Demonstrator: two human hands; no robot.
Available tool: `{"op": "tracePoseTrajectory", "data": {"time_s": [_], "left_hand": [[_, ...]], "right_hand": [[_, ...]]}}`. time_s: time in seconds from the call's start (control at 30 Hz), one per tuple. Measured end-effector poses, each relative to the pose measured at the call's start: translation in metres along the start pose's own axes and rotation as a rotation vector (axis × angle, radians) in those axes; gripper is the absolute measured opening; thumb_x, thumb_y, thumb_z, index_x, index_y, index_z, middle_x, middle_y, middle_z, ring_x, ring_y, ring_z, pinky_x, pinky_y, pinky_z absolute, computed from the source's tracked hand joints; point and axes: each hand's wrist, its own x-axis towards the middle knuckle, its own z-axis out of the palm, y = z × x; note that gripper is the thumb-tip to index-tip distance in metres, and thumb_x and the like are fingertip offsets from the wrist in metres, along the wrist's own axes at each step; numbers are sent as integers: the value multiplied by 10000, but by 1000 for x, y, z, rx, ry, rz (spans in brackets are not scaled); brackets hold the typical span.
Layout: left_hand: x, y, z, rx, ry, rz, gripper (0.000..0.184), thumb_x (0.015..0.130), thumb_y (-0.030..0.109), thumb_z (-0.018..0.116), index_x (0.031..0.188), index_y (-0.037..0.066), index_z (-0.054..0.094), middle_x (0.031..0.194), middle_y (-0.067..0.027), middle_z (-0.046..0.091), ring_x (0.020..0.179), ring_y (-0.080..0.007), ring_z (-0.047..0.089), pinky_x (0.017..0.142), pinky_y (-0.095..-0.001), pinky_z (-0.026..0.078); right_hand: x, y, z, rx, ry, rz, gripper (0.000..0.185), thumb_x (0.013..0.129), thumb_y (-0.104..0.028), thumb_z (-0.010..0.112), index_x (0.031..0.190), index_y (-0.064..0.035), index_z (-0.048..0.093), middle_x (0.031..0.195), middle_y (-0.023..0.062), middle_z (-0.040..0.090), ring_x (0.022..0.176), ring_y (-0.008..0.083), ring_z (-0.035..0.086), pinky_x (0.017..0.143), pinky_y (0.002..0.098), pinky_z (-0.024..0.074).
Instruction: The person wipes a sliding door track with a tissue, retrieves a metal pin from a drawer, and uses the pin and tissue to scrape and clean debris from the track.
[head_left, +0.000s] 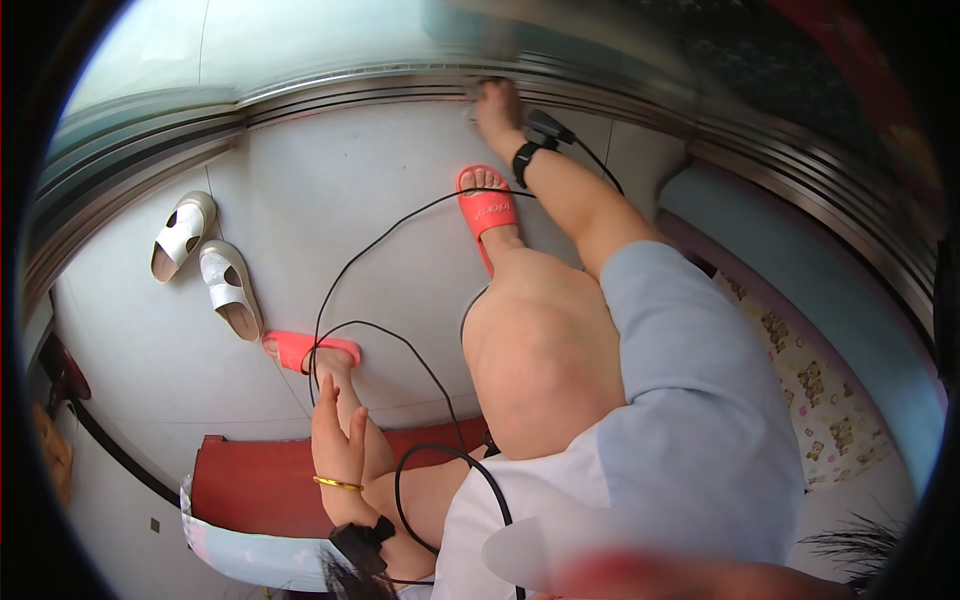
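Right hand (497,110) was at metal door track (400,88), grip too blurred to tell, left hand (342,440) hung unclenched beside shin (378,450)

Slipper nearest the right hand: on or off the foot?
On: the red slipper has toes showing at its open front.

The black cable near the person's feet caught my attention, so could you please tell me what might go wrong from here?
The black cable crosses in front of the right slipper and left slipper in this view, so a step could snag it.
The right hand is at the metal track; its fingers might get scraped.
A white shoe lies close by the left slipper, so standing up could mean a stumble.
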Motion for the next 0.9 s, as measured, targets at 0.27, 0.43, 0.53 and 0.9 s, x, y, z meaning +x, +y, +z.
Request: {"op": "tracePoseTrajectory", "data": {"time_s": [0.27, 0.43, 0.53, 0.9], "left_hand": [[1, 1, 4, -1, -20, 1, 561, 808, 179, 582, 1299, 41, 350, 1199, -192, 478, 1100, -322, 471, 900, -366, 391], [0, 1, -1, 2, -26, -8, 563, 799, 160, 587, 1292, 26, 352, 1212, -191, 468, 1112, -329, 459, 906, -366, 385], [1, 10, -5, -12, -16, 5, 561, 791, 139, 589, 1287, 19, 355, 1214, -188, 466, 1111, -331, 457, 909, -368, 383], [3, 8, -3, 40, 50, 51, 598, 739, 100, 629, 1270, 17, 367, 1117, -213, 510, 1018, -357, 488, 841, -383, 412]], "right_hand": [[-40, -80, 3, 530, -167, -278, 111, 680, -4, 529, 742, -66, 596, 774, 150, 500, 758, 340, 522, 667, 393, 445], [-44, 18, -30, 327, 116, -52, 90, 702, 4, 511, 791, -11, 514, 926, 166, 484, 875, 352, 474, 746, 409, 409], [-41, 65, -51, 98, 163, -55, 154, 694, -16, 537, 847, -8, 523, 949, 188, 488, 907, 357, 482, 775, 423, 411], [-39, -61, 13, 196, -259, -127, 229, 655, 47, 508, 870, -27, 539, 895, 176, 519, 877, 385, 497, 753, 408, 419]]}}
